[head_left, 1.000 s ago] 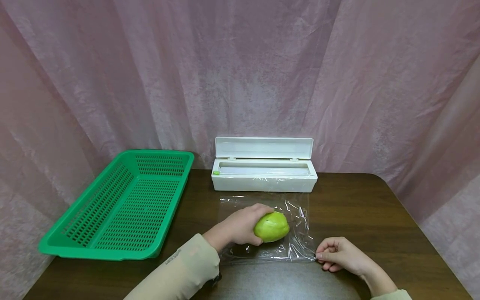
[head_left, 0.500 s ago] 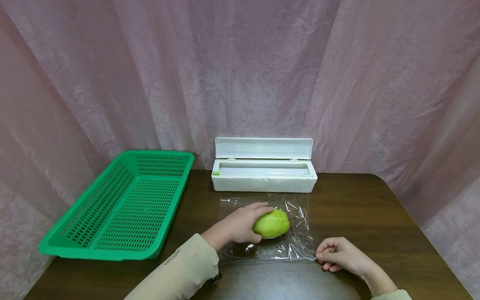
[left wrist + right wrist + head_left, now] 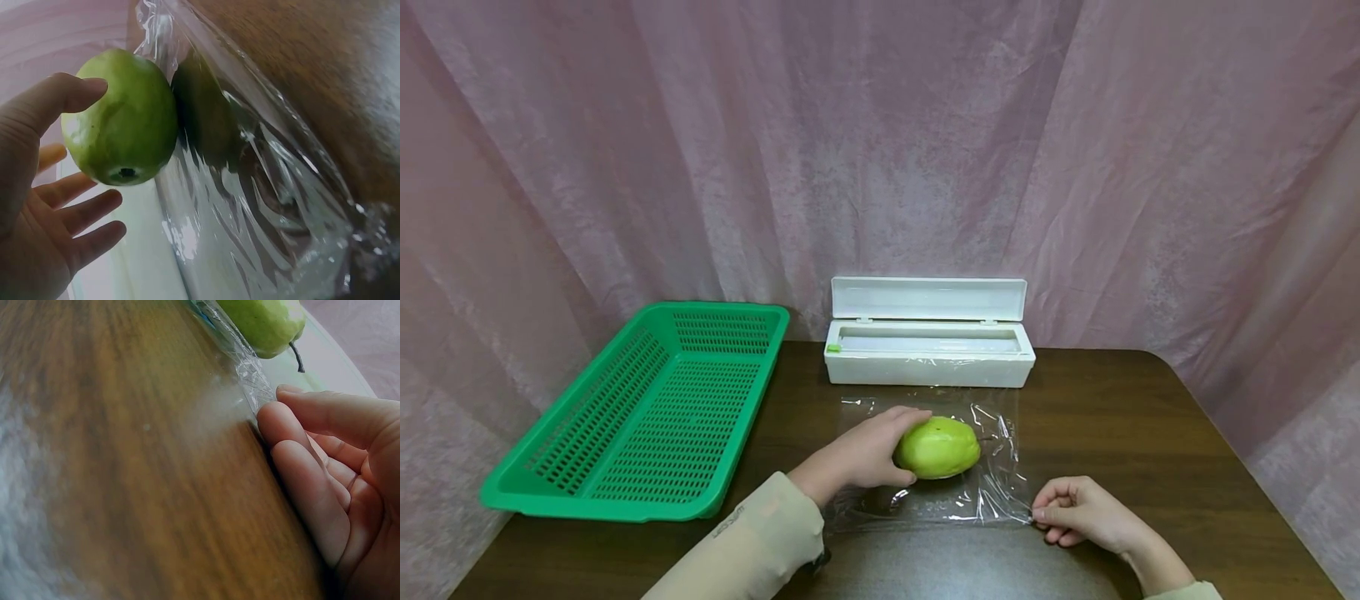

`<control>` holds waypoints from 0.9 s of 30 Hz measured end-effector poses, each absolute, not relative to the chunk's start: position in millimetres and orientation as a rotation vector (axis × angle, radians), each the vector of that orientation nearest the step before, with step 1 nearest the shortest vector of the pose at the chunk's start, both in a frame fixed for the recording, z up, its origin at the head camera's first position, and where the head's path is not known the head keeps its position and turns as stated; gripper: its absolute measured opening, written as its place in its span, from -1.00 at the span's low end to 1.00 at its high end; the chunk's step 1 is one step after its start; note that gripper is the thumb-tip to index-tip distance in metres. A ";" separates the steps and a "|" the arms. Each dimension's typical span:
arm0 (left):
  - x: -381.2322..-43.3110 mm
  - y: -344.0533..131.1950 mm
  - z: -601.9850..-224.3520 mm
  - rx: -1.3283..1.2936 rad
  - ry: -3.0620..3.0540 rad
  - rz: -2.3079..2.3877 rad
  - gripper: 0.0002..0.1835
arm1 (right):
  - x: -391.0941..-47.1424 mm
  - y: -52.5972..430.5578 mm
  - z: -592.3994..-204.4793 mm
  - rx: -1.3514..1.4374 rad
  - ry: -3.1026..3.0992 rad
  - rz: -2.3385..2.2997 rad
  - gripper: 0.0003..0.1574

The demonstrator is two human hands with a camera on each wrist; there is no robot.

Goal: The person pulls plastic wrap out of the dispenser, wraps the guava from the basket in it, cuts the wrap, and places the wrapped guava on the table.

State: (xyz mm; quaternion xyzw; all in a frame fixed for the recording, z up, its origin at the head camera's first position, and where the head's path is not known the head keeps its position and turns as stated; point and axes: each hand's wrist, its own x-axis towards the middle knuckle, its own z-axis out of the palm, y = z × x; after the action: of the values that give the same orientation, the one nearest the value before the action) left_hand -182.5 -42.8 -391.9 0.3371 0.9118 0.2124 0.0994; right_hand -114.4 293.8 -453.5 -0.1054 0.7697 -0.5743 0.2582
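A green pear (image 3: 942,448) lies on its side on a sheet of cling film (image 3: 951,508) spread over the table. My left hand (image 3: 867,450) is at the pear's blunt end; in the left wrist view its thumb overlaps the pear (image 3: 128,125) and its other fingers are spread loosely beyond. At the sheet's near right corner, my right hand (image 3: 1086,512) pinches the film between thumb and forefinger. The right wrist view shows the gathered film (image 3: 255,381) at the fingertips and the pear's dark stem (image 3: 297,356) just beyond.
Behind the film stands a white cling film dispenser (image 3: 928,371) with its lid raised. A green slotted plastic basket (image 3: 718,492) occupies the left of the brown wooden table (image 3: 1120,417). A pink curtain (image 3: 880,150) hangs along the back and sides.
The pear was set slightly farther back on the film, and my left hand has loosened and drawn a little left from it. My right hand keeps its pinch at the corner.
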 end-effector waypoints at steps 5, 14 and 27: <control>-180.9 -53.1 -394.1 0.922 2.660 0.666 -0.04 | -114.5 294.2 -454.7 -0.285 2.077 -1.560 -0.59; -177.4 -72.2 -398.6 0.836 2.649 0.603 -0.08 | -114.0 294.4 -455.8 -0.285 2.078 -1.560 -0.59; -169.1 -94.7 -403.9 0.891 2.590 0.522 -0.49 | -117.0 296.5 -457.4 -0.301 2.086 -1.547 -0.61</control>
State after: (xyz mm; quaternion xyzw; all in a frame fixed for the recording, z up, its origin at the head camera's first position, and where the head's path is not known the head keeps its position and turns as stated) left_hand -169.1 -94.7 -403.9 0.3147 0.9143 0.1844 0.1759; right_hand -117.0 296.5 -457.4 -0.1113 0.7703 -0.5713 0.2605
